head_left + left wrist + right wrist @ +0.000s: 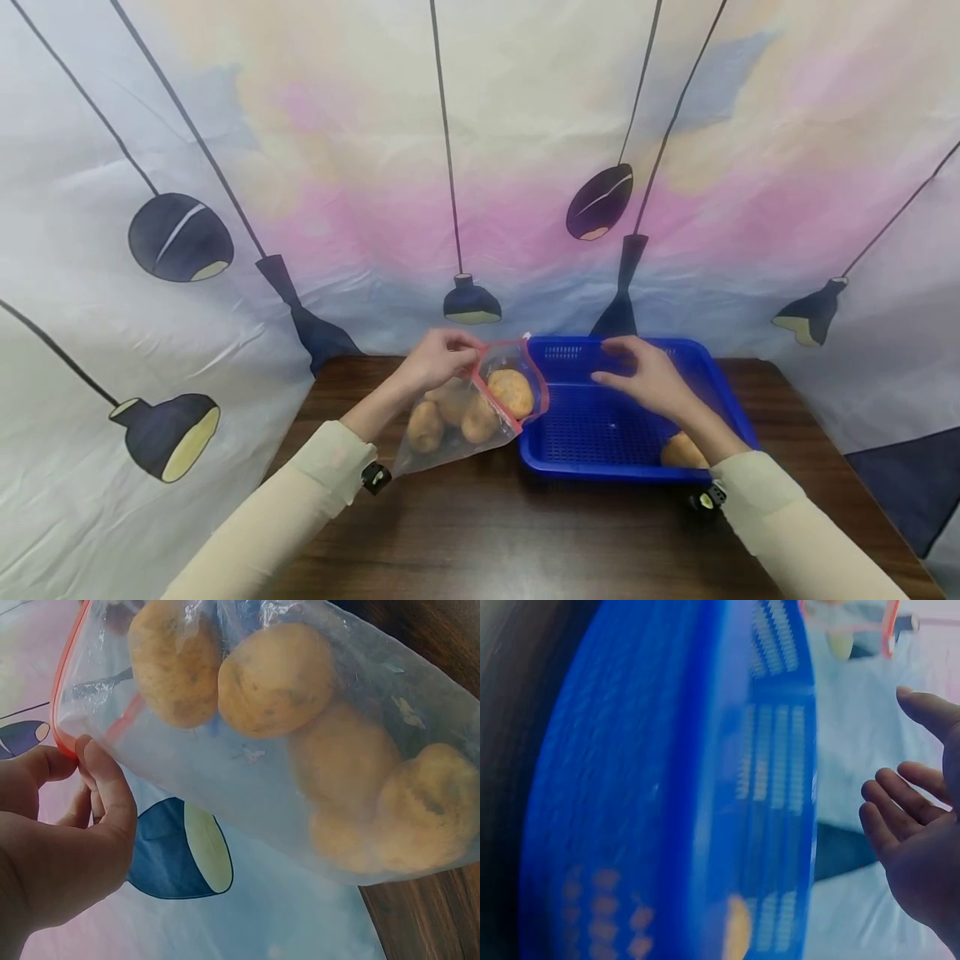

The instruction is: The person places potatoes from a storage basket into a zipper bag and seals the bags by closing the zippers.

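My left hand (pixel 444 362) pinches the red-edged mouth of a clear zip bag (pixel 247 780) between thumb and fingers. Several potatoes (pixel 276 681) lie inside the bag, one of them (pixel 511 393) close to its opening. Over the blue plastic basket (pixel 637 475), my right hand (pixel 643 375) is held with fingers spread apart and nothing between them. One potato (pixel 682 451) sits in the basket's near right corner, partly hidden behind my right forearm. In the right wrist view the right hand (pixel 922 802) is beside the basket wall, with its palm bare.
Bag and basket are at the far side of a dark wooden table (pixel 480 533). Behind it hangs a pastel cloth backdrop (pixel 375 167) printed with dark lamps. The basket's left rim stands right beside the bag's mouth.
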A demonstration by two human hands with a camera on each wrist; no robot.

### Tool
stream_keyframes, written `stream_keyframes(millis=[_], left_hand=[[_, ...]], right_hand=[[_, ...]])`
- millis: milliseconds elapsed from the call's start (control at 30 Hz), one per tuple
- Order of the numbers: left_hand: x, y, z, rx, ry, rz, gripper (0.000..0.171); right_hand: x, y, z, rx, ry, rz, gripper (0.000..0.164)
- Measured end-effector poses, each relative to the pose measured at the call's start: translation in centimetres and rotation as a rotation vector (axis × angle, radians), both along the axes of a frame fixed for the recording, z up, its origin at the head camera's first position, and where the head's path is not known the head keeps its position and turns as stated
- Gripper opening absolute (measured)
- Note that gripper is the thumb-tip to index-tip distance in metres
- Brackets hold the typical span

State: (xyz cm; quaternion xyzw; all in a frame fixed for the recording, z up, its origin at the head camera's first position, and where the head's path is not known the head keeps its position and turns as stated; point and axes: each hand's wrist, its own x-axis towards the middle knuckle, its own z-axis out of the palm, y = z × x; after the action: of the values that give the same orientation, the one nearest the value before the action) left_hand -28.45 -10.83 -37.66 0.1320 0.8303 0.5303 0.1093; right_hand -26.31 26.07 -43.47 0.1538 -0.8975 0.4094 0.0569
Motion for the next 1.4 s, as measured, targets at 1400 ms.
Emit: stream_keyframes(millis=[1400], left_hand=[[-0.8,-0.5,-0.4,0.067,-0.035,-0.020,0.031]], right_hand=[[-0.4,8.3,-4.9,0.259,-0.106,-0.105,0.091]])
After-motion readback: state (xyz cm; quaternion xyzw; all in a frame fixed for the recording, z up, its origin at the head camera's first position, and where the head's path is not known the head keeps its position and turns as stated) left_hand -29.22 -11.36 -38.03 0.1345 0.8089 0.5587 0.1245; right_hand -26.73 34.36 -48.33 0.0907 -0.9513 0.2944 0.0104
